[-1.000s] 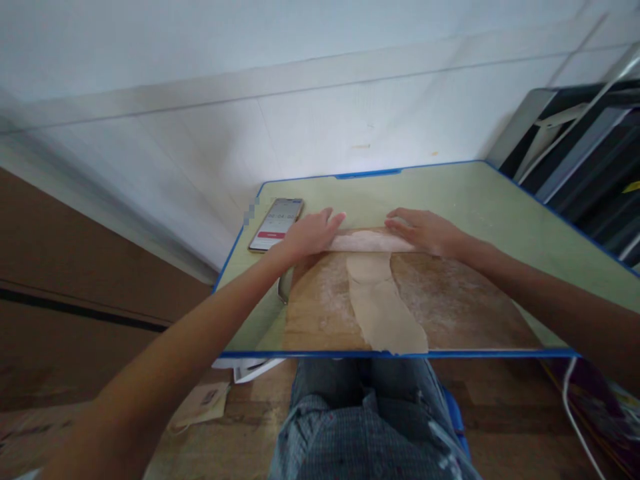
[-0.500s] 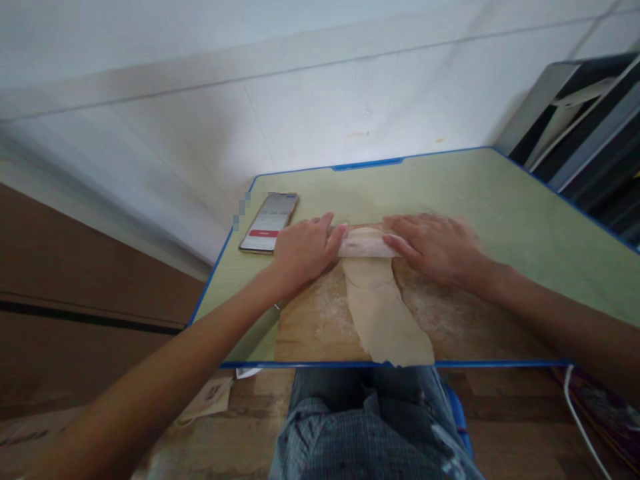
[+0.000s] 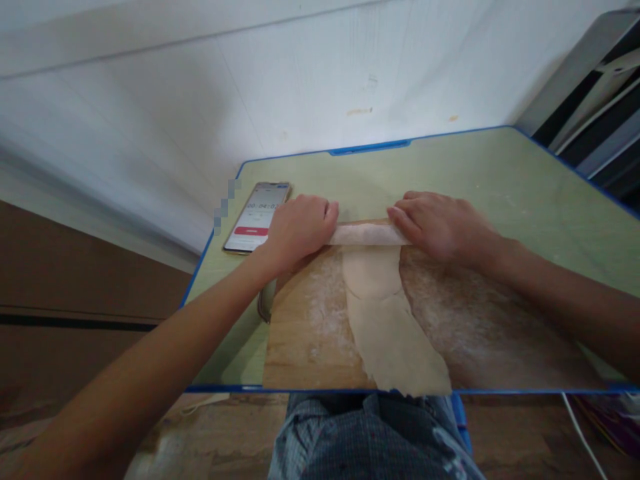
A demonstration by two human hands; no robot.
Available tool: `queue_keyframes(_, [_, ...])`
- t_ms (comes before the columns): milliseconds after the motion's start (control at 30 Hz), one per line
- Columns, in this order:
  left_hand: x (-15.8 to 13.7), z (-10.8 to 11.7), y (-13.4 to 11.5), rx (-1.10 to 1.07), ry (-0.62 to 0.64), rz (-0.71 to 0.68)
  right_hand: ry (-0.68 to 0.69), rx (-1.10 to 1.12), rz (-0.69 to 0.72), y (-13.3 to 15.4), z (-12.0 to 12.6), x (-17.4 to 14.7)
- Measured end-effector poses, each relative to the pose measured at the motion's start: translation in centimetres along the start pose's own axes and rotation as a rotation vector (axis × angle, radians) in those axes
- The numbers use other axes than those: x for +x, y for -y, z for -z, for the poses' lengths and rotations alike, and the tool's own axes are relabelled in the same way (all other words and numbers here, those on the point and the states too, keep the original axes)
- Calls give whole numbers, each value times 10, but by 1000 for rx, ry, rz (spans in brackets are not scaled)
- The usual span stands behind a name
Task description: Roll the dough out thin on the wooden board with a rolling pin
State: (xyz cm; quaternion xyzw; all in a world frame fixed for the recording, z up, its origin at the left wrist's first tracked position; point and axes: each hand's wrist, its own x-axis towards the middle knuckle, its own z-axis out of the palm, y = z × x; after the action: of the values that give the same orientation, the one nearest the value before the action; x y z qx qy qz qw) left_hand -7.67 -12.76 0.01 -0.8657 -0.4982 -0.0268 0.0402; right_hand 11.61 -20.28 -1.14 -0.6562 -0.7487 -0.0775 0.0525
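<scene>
A pale, floury rolling pin (image 3: pixel 369 234) lies crosswise over the far end of a long flat sheet of dough (image 3: pixel 387 320). My left hand (image 3: pixel 303 225) is closed around its left end, thumb toward the middle. Around the right end my right hand (image 3: pixel 440 225) is wrapped, its thumb along the pin; its back edge is slightly smeared. The dough runs toward me and slightly to the right, its ragged near end reaching the table edge. Under it is a flour-dusted wooden board (image 3: pixel 317 327).
A smartphone (image 3: pixel 255 217) showing a running timer lies left of my left hand. The board rests on a pale green table (image 3: pixel 475 167) with a blue rim, against a white wall (image 3: pixel 310 87). Dark panels stand at the back right.
The rolling pin now lies at the far end of the dough, with more of the sheet uncovered on my side. Both hands have closed more tightly around its ends. The camera view has shifted.
</scene>
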Motion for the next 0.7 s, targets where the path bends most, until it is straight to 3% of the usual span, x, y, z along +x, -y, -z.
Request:
queue_keyframes(267, [27,-5,1,-78,-5,78,52,61,-107,1,-3,19])
queue_keyframes(700, [50,-12,9,-119,41,99,195,196,-165,-15,-9,51])
